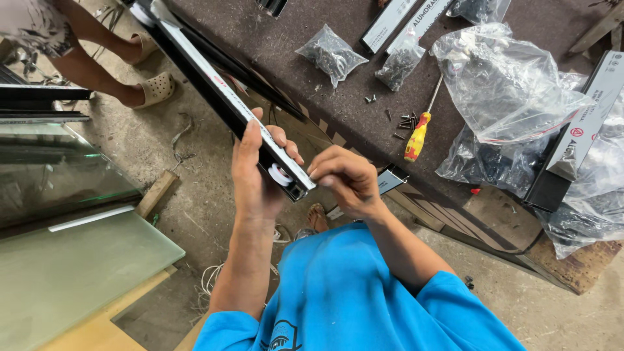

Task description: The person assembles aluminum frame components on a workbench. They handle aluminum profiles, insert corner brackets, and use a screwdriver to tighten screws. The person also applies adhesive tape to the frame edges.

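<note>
A long black aluminium profile [214,84] with a white protective strip runs from the upper left down to my hands. My left hand [255,172] wraps around its near end from below. A small white roller wheel [281,174] shows in the end of the profile. My right hand [344,179] is pinched at the profile's end tip, fingertips touching it. Whether a small part sits in those fingers is hidden.
A brown workbench [312,91] holds a red-and-yellow screwdriver [417,133], loose screws [406,121], plastic bags of hardware [330,53] and more profiles [572,149]. Glass sheets [71,253] lie at the left. Another person's legs in sandals [153,88] stand at the upper left.
</note>
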Tool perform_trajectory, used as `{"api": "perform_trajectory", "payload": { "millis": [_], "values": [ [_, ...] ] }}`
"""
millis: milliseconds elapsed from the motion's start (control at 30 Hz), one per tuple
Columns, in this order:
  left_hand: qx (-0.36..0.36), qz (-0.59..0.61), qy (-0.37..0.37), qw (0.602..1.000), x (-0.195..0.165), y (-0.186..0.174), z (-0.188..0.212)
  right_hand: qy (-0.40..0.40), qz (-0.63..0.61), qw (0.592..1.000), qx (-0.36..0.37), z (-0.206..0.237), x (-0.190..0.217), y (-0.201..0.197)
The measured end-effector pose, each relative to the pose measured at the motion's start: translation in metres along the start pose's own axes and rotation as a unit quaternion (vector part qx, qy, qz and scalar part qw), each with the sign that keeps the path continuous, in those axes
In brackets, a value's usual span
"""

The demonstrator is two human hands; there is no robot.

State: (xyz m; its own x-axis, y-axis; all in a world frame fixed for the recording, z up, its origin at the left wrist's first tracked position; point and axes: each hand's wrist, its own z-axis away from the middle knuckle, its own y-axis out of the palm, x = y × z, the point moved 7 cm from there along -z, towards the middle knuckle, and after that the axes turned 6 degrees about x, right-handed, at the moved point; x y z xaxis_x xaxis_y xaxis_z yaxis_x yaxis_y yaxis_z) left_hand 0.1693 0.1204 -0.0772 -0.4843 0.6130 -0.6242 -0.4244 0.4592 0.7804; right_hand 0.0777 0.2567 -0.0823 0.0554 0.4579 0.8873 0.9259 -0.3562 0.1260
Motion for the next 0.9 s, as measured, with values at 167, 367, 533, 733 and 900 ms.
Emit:
{"api": "perform_trajectory", "payload": {
  "millis": [167,367,533,733,900],
  "values": [
    [-0.009,0.007,0.018,1.0,-0.01,-0.003,-0.011,-0.009,0.062,0.998,-0.001,-0.005,0.018,-0.007],
    [-0.005,-0.008,0.019,1.0,-0.012,0.002,-0.015,-0.03,0.149,0.986,0.065,-0.026,0.024,-0.006],
    [0.001,0.009,0.007,1.0,-0.008,0.006,-0.017,-0.12,0.294,0.943,0.103,-0.033,0.04,0.0],
    [0.011,-0.042,-0.001,0.999,-0.006,0.01,-0.017,-0.172,0.369,0.892,0.196,-0.04,0.04,0.004],
    [0.024,-0.039,-0.014,0.999,0.001,0.012,-0.014,-0.223,0.468,0.838,0.173,-0.049,0.052,-0.006]
  ]
}}
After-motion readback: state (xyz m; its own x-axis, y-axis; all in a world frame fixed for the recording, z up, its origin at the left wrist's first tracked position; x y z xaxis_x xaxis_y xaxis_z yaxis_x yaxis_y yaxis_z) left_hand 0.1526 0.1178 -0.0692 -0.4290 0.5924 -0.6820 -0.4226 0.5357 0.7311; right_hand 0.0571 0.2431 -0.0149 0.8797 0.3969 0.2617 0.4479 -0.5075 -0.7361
